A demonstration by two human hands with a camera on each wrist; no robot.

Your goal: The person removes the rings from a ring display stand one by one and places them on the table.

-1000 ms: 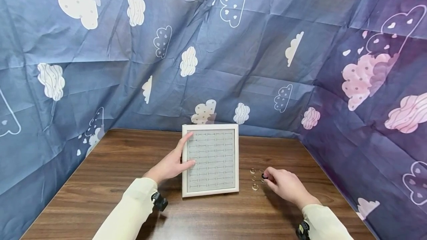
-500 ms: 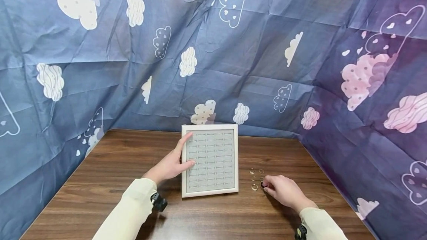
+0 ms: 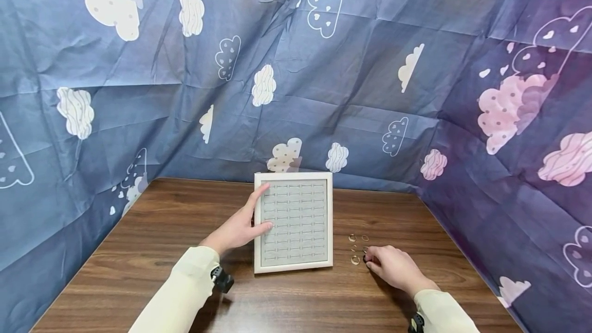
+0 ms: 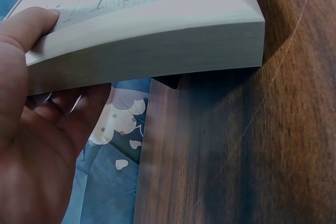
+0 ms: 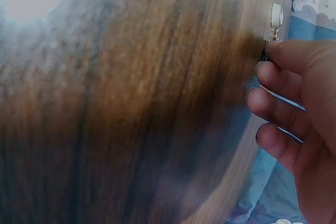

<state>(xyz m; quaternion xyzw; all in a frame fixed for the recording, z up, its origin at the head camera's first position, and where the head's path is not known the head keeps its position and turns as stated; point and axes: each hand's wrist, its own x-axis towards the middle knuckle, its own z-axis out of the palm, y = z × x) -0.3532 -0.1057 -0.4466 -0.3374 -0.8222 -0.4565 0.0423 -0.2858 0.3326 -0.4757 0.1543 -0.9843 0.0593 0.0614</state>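
Note:
A white-framed ring tray (image 3: pixel 293 267) with grey slotted padding lies at the middle of the wooden table (image 3: pixel 157 235). My left hand (image 3: pixel 250 220) holds its left edge, thumb on the padding and index finger along the frame; in the left wrist view the thumb (image 4: pixel 26 30) lies on top of the tray's rim (image 4: pixel 157 45) and the fingers curl beneath it. To the right of the tray several small gold rings (image 3: pixel 355 259) lie loose on the wood. My right hand (image 3: pixel 368 260) is low among them and pinches a small dark ring (image 3: pixel 366 258) at its fingertips (image 5: pixel 270 51).
Blue cloth printed with clouds (image 3: pixel 324 91) hangs behind and on both sides, right up to the table's edges. Bare wood lies left of the tray and along the front edge (image 3: pixel 287 312). A small pale ring (image 5: pixel 275 17) shows beyond the right fingertips.
My right hand has drawn back toward me and down with the dark ring, from beside the farther rings to the table by the nearest one. The left hand and tray stayed put.

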